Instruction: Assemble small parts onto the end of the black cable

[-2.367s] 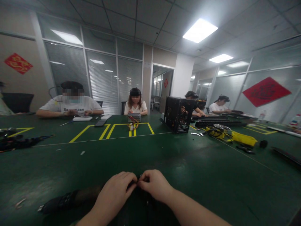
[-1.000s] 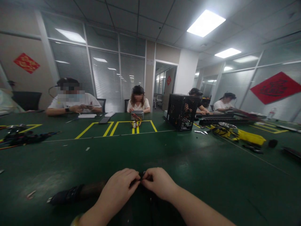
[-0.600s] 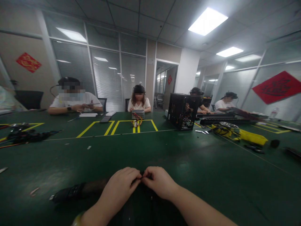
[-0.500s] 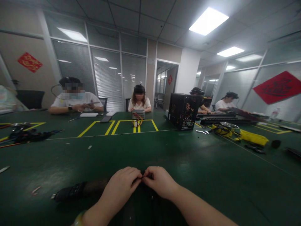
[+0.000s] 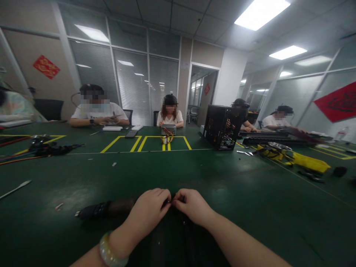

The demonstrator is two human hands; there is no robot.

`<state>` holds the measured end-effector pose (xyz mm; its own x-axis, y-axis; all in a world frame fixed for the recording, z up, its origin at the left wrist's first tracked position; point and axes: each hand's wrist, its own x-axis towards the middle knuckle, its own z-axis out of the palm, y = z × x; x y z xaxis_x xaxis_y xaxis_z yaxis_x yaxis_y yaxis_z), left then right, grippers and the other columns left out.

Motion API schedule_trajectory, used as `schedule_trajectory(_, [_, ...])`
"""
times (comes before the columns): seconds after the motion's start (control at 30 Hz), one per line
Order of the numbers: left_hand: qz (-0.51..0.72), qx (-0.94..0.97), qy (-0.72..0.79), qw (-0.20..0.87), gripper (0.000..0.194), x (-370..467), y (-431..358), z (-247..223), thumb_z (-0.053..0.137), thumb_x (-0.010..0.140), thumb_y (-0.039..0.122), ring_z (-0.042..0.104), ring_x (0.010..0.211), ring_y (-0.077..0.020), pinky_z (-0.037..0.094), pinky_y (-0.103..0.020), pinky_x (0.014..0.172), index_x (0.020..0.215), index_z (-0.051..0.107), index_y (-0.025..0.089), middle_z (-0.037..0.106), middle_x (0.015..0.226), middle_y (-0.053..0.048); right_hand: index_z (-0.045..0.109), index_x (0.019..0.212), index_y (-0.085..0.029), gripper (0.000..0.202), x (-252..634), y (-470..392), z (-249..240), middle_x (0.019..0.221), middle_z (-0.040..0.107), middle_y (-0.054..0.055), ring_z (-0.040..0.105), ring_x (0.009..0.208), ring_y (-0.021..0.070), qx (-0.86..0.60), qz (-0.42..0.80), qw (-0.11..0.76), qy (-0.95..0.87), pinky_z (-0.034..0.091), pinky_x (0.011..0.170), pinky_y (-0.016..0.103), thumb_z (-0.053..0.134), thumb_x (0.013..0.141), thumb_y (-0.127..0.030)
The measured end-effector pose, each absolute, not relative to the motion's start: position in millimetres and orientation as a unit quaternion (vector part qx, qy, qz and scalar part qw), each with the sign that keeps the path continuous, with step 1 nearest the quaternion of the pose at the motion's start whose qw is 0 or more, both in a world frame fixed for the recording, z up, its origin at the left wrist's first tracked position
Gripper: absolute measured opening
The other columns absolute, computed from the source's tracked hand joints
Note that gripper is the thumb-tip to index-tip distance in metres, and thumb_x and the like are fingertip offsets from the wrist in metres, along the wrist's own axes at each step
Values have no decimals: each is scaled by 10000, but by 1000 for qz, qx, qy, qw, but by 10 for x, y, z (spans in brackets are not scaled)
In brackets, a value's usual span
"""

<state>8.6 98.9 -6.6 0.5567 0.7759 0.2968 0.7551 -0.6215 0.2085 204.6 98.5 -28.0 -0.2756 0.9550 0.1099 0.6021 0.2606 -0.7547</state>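
My left hand (image 5: 148,212) and my right hand (image 5: 194,208) meet low in the middle of the head view, fingertips nearly touching. Both are closed in a pinch. What they grip is small and dark and mostly hidden by the fingers. Below them lie dark, long shapes (image 5: 190,243) on the green table, too dim to identify. Left of my left hand, a black tool like a power drill or electric screwdriver (image 5: 103,210) lies on its side, its tip pointing left and its other end behind my hand.
A thin white stick-like tool (image 5: 17,189) and a small pale scrap (image 5: 58,207) lie left. Bundled cables (image 5: 46,145) are farther back. An open black computer case (image 5: 222,128) stands beyond, with a yellow tool (image 5: 311,162) to its right. Several people sit around the table.
The camera view has shifted, so the surroundings sit farther right. More of my left wrist and its bracelet shows. My hands keep pinching close together.
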Motion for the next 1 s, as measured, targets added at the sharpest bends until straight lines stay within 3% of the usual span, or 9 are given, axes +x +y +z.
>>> schedule_trajectory(0.13, [176, 902, 391, 46, 252, -17, 1016, -22, 559, 841, 168, 610, 1029, -217, 440, -366, 936, 1064, 643, 251, 670, 1120, -31, 703, 862, -180, 122, 2056, 978, -259, 756, 674, -4, 573, 669, 118, -519, 309, 288, -743, 374, 580, 201, 635, 843, -279])
schedule_trajectory(0.27, [144, 914, 373, 64, 388, -163, 1042, 37, 570, 845, 209, 586, 1138, -228, 431, -395, 988, 1197, 604, 368, 534, 1379, 18, 706, 878, -185, 133, 2058, 971, -245, 783, 686, -1, 590, 699, 124, -515, 312, 291, -744, 387, 607, 204, 633, 848, -292])
schedule_trajectory(0.5, [163, 916, 364, 53, 373, -167, 1027, 46, 536, 856, 209, 585, 1065, -213, 452, -352, 944, 1200, 623, 323, 608, 1201, -31, 709, 873, -187, 137, 2056, 986, -281, 772, 688, 1, 597, 696, 129, -523, 311, 286, -740, 381, 591, 205, 631, 850, -298])
schedule_trajectory(1.0, [172, 921, 348, 28, 379, -164, 973, 40, 515, 890, 194, 564, 1134, -219, 450, -411, 973, 1241, 562, 331, 588, 1261, 18, 696, 852, -193, 135, 2099, 985, -294, 757, 675, -5, 591, 682, 130, -504, 319, 309, -741, 382, 588, 212, 608, 859, -295])
